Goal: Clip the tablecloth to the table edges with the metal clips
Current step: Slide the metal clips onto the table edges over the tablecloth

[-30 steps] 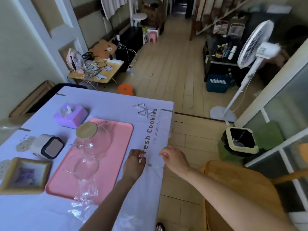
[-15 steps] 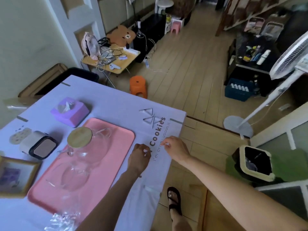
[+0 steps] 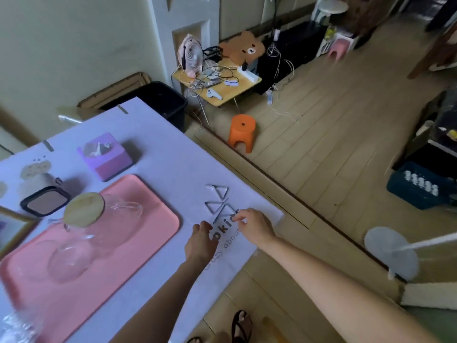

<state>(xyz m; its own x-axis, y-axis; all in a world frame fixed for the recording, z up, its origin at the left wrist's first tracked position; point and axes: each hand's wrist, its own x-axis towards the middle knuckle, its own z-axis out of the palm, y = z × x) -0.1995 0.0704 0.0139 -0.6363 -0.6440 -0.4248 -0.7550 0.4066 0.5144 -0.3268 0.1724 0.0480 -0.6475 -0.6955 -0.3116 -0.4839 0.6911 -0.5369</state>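
A white tablecloth (image 3: pixel 173 169) printed with "Cookies" lettering covers the table. Three triangular metal clips (image 3: pixel 217 194) lie loose on it near the right edge. My right hand (image 3: pixel 254 227) reaches in from the right, and its thumb and forefinger pinch the nearest metal clip (image 3: pixel 228 211). My left hand (image 3: pixel 200 242) rests on the cloth just left of it, with fingers loosely curled and holding nothing. Two grey clips (image 3: pixel 123 109) sit on the far table edge.
A pink tray (image 3: pixel 153 194) carries a glass jug with a wooden lid (image 3: pixel 84 209) and a glass cup. A purple tissue box (image 3: pixel 108 157), a small black-rimmed box (image 3: pixel 45 203) and a picture frame stand further left. An orange stool (image 3: pixel 241 131) and a fan base (image 3: pixel 390 253) are on the floor.
Both hands moved away from me along the right table edge to the loose clips. My right hand now reaches the nearest clip. The view swung left and down.
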